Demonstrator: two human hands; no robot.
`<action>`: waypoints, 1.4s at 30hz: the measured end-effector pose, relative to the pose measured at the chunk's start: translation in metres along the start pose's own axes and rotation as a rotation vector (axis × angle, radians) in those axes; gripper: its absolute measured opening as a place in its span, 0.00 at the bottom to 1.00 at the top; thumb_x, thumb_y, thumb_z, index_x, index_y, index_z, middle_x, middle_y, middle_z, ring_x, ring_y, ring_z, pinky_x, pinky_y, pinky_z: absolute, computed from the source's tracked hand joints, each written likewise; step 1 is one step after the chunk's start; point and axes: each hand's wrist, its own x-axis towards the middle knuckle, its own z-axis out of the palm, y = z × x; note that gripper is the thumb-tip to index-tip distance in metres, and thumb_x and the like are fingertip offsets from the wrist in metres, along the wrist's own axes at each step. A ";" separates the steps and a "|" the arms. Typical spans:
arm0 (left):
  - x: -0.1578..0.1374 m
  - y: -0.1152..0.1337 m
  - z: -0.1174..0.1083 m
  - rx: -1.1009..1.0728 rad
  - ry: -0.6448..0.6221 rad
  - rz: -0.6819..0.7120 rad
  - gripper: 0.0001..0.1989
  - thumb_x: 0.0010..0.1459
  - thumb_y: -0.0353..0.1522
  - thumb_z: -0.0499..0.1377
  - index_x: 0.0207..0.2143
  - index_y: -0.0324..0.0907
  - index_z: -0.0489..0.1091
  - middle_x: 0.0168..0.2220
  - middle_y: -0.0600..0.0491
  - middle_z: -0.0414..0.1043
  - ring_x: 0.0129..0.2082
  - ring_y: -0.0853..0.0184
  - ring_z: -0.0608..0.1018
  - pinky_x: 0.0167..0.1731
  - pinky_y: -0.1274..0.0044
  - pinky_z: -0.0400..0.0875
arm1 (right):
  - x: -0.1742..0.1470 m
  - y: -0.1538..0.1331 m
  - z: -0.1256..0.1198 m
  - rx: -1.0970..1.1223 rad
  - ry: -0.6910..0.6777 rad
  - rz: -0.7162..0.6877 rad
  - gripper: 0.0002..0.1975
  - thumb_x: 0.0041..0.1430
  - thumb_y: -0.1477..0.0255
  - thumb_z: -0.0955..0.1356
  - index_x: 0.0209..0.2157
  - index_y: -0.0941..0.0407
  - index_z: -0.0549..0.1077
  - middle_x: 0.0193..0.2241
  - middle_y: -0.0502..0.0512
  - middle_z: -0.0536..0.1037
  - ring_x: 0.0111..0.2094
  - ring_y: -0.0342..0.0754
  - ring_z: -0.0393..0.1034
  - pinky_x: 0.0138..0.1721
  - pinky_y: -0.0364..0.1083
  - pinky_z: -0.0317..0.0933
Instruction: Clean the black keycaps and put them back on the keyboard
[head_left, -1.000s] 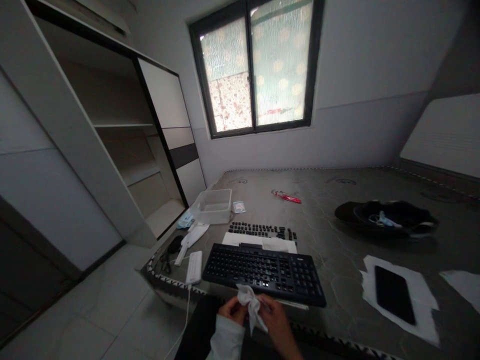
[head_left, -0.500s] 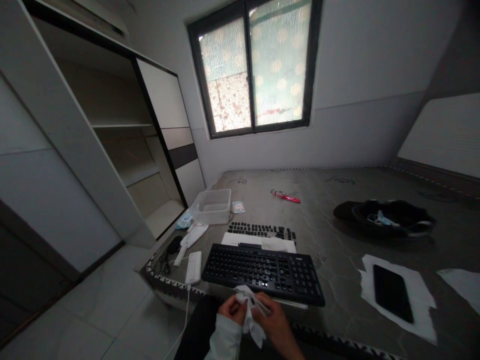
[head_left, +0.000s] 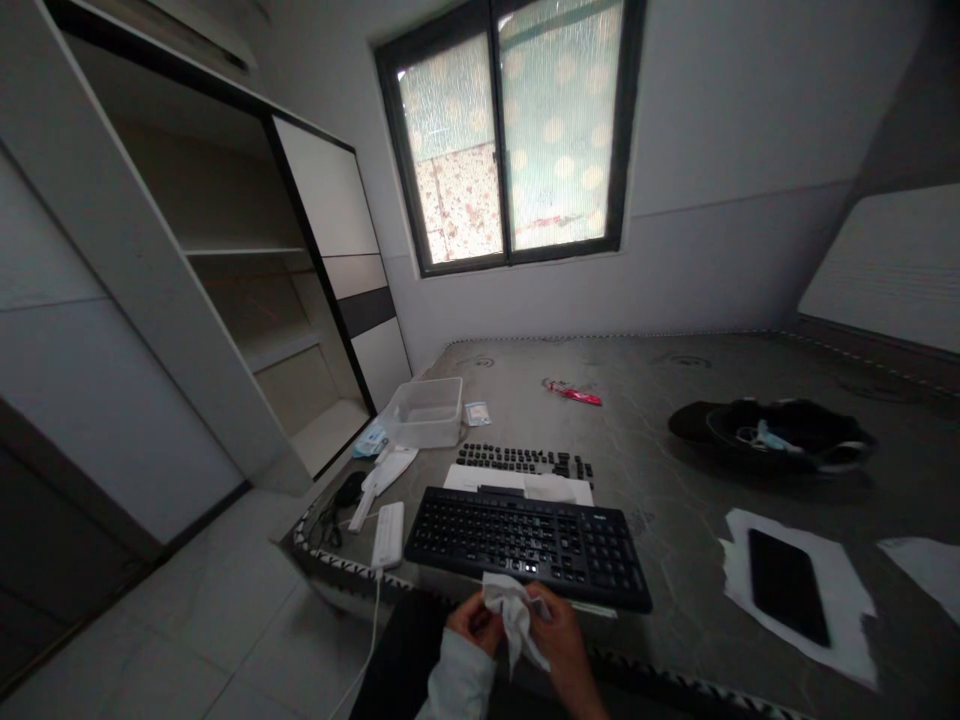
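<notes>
Both hands pinch a crumpled white tissue (head_left: pixel 516 615) just in front of the keyboard's near edge. My left hand (head_left: pixel 477 622), below a light grey sleeve, has its fingers closed at the tissue's left side. On the other side, my right hand (head_left: pixel 553 632) is closed around the tissue's folds. Whether anything small is wrapped inside cannot be seen. Beyond the hands lies a black keyboard (head_left: pixel 480 530) with its keycaps off. Several loose black keycaps (head_left: pixel 510 459) are laid out in rows behind it, past a white sheet (head_left: pixel 461 478).
At the left stand a clear plastic box (head_left: pixel 424 425) and a white power strip (head_left: pixel 388 537) with a cable hanging down. A black phone (head_left: pixel 787 585) rests on tissue at right, with a black cap (head_left: pixel 780 435) behind it. A red packet (head_left: pixel 577 395) lies farther back.
The tissue and both hands have shifted slightly to the right. The tissue has been turned and bunched differently between the fingers. The keyboard and other things stay in place.
</notes>
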 end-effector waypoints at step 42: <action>-0.010 0.007 0.004 0.123 0.180 0.143 0.15 0.37 0.37 0.70 0.29 0.38 0.80 0.23 0.51 0.80 0.22 0.67 0.76 0.23 0.80 0.69 | -0.007 -0.017 -0.004 -0.103 -0.100 -0.045 0.17 0.50 0.56 0.71 0.32 0.57 0.80 0.30 0.57 0.82 0.34 0.54 0.74 0.38 0.49 0.68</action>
